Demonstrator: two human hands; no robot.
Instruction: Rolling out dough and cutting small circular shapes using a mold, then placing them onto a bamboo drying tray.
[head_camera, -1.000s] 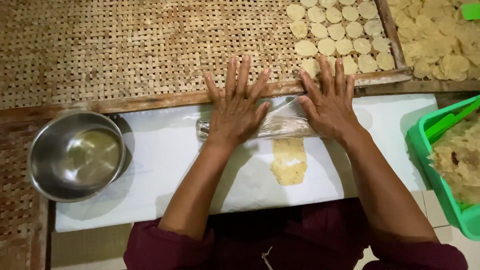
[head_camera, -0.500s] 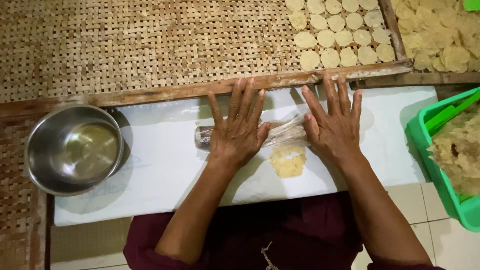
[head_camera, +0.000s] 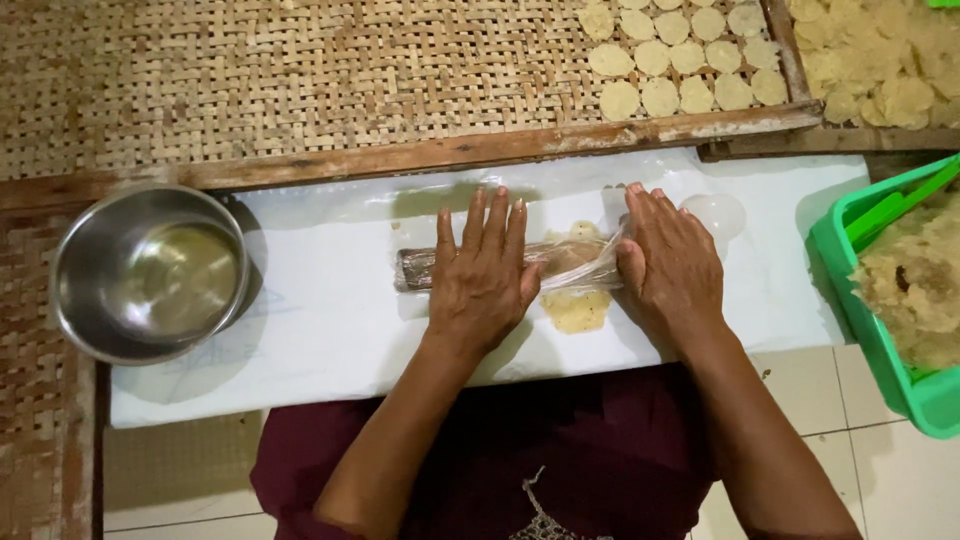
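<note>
Both my hands press flat on a plastic-wrapped rolling pin lying across a white board. My left hand covers the pin's middle, fingers spread and pointing away from me. My right hand lies palm down on the pin's right end. Between the hands a flattened patch of pale yellow dough shows under the pin, part of it hidden by clear plastic wrap.
A steel bowl with liquid sits at the board's left end. Behind the board a woven bamboo tray holds rows of round dough discs. A green plastic basket of yellow dough stands at right, a second tray of discs behind it.
My hands and the rolling pin have come back toward me over the dough, and the flattened patch now shows less below the pin.
</note>
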